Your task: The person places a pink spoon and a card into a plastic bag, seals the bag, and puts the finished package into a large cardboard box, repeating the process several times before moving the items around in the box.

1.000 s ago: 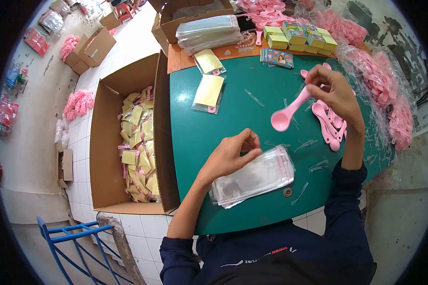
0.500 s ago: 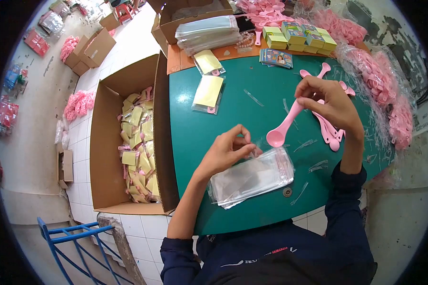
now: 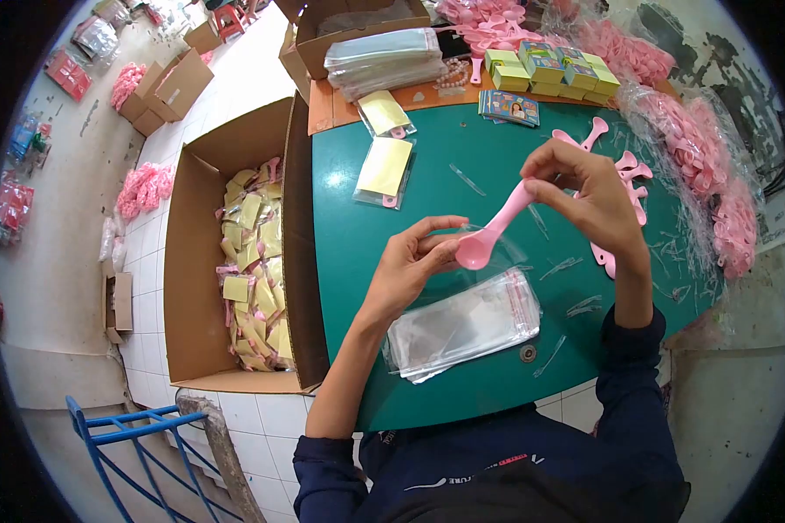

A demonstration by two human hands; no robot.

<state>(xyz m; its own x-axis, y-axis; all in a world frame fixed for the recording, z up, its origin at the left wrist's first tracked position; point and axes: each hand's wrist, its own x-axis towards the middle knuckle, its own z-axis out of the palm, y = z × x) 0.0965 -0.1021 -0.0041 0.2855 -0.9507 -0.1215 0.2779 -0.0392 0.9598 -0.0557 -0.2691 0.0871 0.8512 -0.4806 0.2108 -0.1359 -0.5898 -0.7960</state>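
Note:
My right hand pinches the handle end of a pink spoon, whose bowl points down and left. At that bowl, my left hand holds a clear plastic bag between thumb and fingers; the bag is thin, so how far the bowl sits inside it cannot be made out. Below both hands lies a stack of clear bags on the green table. More pink spoons are beside and partly behind my right hand. Two bagged yellow cards lie at the upper left of the table.
A large cardboard box of packed yellow cards stands left of the table. Stacks of small cards, more clear bags and pink spoons in plastic line the back and right. A blue metal frame stands lower left.
My right hand has moved the spoon left and slightly down, bringing its bowl to my left hand. My left hand has lifted a clear bag a little from the stack.

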